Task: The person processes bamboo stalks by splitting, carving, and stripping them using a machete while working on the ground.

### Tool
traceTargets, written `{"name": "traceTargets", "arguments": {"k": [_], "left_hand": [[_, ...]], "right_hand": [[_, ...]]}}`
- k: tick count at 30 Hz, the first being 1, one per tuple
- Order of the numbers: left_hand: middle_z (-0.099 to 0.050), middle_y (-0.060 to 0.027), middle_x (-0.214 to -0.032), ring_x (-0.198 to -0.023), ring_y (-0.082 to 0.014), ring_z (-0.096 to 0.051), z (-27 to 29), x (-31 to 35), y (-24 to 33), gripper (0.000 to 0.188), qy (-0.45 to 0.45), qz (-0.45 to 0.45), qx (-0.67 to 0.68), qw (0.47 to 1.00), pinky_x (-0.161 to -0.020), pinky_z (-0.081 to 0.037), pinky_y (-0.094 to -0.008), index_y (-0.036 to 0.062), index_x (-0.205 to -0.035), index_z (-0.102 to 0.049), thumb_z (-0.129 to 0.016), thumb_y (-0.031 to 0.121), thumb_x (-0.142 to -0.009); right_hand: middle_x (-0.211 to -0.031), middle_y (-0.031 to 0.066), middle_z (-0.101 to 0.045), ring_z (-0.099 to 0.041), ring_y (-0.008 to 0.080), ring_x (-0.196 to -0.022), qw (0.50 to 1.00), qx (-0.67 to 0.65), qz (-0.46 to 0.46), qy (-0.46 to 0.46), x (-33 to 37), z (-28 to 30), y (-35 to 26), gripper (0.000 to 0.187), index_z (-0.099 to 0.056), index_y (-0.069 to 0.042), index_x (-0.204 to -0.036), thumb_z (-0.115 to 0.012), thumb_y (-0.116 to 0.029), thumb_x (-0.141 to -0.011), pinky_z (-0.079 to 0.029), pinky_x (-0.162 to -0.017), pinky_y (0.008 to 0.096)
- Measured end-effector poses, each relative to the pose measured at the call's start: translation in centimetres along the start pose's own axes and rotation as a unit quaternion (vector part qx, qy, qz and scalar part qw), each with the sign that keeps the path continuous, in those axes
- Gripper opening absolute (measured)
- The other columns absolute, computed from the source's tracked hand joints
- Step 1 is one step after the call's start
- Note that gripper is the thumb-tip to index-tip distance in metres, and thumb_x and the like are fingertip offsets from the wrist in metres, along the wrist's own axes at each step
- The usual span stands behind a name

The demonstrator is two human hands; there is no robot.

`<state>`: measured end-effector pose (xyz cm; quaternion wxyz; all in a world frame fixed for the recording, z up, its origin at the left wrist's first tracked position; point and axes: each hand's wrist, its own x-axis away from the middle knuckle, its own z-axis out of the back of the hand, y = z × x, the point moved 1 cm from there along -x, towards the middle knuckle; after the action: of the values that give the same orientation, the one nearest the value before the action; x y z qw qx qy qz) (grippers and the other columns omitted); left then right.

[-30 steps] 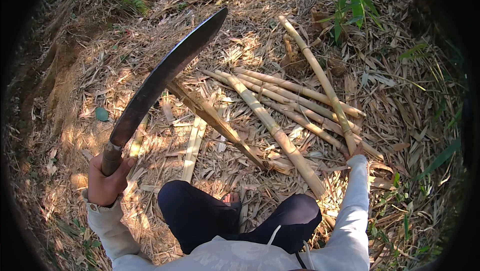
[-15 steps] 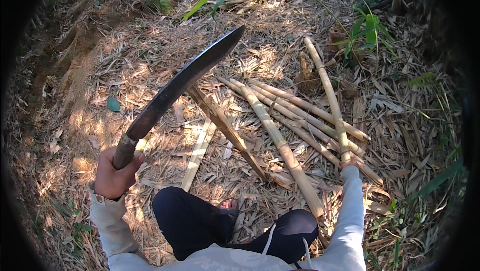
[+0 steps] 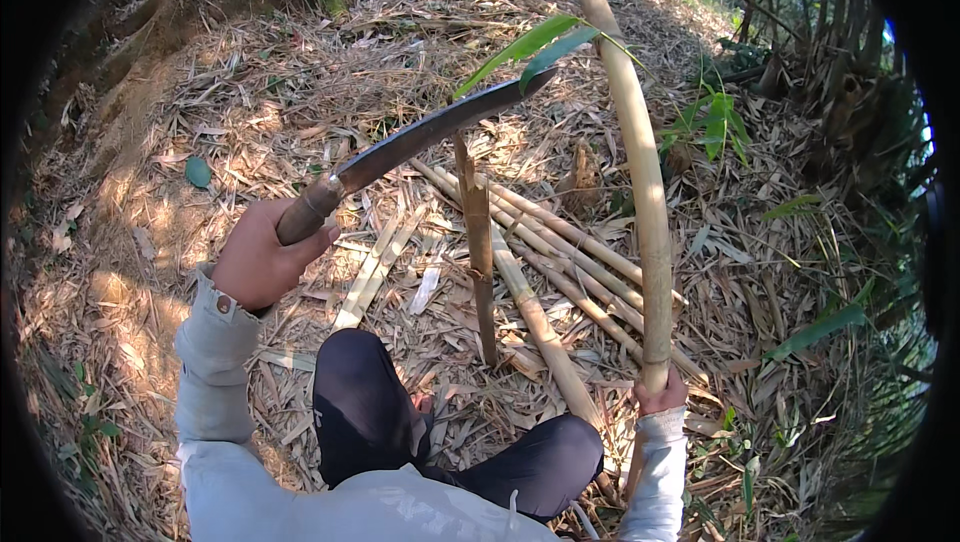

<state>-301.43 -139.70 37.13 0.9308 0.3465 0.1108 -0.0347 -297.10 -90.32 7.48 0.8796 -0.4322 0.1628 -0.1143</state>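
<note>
My left hand [image 3: 255, 260] is closed around the wooden handle of a machete [image 3: 430, 135]. Its long dark curved blade points up and to the right, and the tip overlaps a green leaf in the picture. On the right, my right hand [image 3: 662, 394] grips a bamboo pole [image 3: 645, 182] near its lower end. That pole stands steeply upright and runs out of the top of the view. Between the two hands a split wooden stake [image 3: 480, 252] rises from the ground in front of my knees, with the blade crossing near its top.
Several cut bamboo poles [image 3: 545, 327] lie in a loose pile right of the stake. Split pale strips [image 3: 372, 280] lie left of it. A stump [image 3: 581, 180] stands behind the pile, with leafy shoots [image 3: 716, 127] beyond. Dry leaves cover the ground.
The bamboo pole in my right hand has swung up from low over the pile and looms larger. My left hand has risen to the right, and the machete blade lies flatter.
</note>
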Motion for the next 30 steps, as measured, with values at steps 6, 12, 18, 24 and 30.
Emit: {"name": "traceTargets", "arguments": {"k": [6, 12, 18, 24, 30], "left_hand": [[-0.049, -0.0027, -0.053, -0.049, -0.0137, -0.046, 2.2, -0.3, -3.7, 0.028, -0.008, -0.073, -0.028, 0.997, -0.051, -0.038, -0.0345, 0.0001, -0.076, -0.058, -0.072, 0.023, -0.086], [-0.05, -0.0019, -0.055, -0.049, -0.012, -0.046, 4.4, 0.0, -4.7, 0.029, -0.046, -0.051, -0.006, 0.998, -0.05, -0.039, -0.0324, 0.0003, -0.075, -0.058, -0.071, 0.025, -0.086], [-0.049, -0.0006, -0.052, -0.045, -0.0094, -0.047, 4.1, 0.5, -6.2, 0.026, -0.058, -0.084, 0.001, 0.995, -0.045, -0.038, -0.0299, 0.0024, -0.074, -0.057, -0.072, 0.021, -0.085], [-0.05, -0.0002, -0.053, -0.046, -0.0098, -0.046, 5.2, 0.8, -9.2, 0.02, 0.113, -0.167, -0.133, 0.97, -0.046, -0.037, -0.0299, 0.0019, -0.076, -0.057, -0.07, 0.015, -0.085], [-0.045, 0.0024, -0.052, -0.042, -0.0083, -0.041, 6.1, 1.2, -10.1, 0.02, -0.04, 0.074, 0.127, 0.988, -0.04, -0.033, -0.0272, 0.0037, -0.078, -0.054, -0.067, 0.015, -0.088]], "right_hand": [[-0.094, 0.0127, -0.061, -0.059, 0.0207, -0.084, 0.959, -0.126, 0.224, 0.122, 1.9, 3.9, -14.1, 0.061, -0.043, 0.004, -0.128, -0.07, -0.01, -0.075, -0.048, -0.081, 0.0331], [-0.107, 0.0109, -0.057, -0.057, 0.0184, -0.092, 0.925, -0.027, 0.306, 0.224, 3.6, 8.7, -22.1, 0.061, -0.037, 0.006, -0.134, -0.067, 0.0, -0.081, -0.047, -0.085, 0.0306], [-0.096, 0.0099, -0.063, -0.061, 0.0165, -0.086, 0.974, -0.022, 0.219, 0.053, 7.4, 8.6, -25.3, 0.056, -0.047, 0.002, -0.125, -0.067, 0.002, -0.073, -0.049, -0.081, 0.0305], [-0.088, 0.0135, -0.067, -0.069, 0.0292, -0.081, 0.977, 0.06, 0.104, -0.177, 10.0, 5.9, -23.1, 0.049, -0.057, -0.005, -0.114, -0.07, -0.007, -0.067, -0.053, -0.075, 0.0356], [-0.091, 0.0149, -0.068, -0.069, 0.0272, -0.082, 0.986, 0.04, 0.073, -0.143, 11.6, 4.9, -22.6, 0.05, -0.059, -0.003, -0.112, -0.071, -0.008, -0.064, -0.053, -0.076, 0.035]]}}
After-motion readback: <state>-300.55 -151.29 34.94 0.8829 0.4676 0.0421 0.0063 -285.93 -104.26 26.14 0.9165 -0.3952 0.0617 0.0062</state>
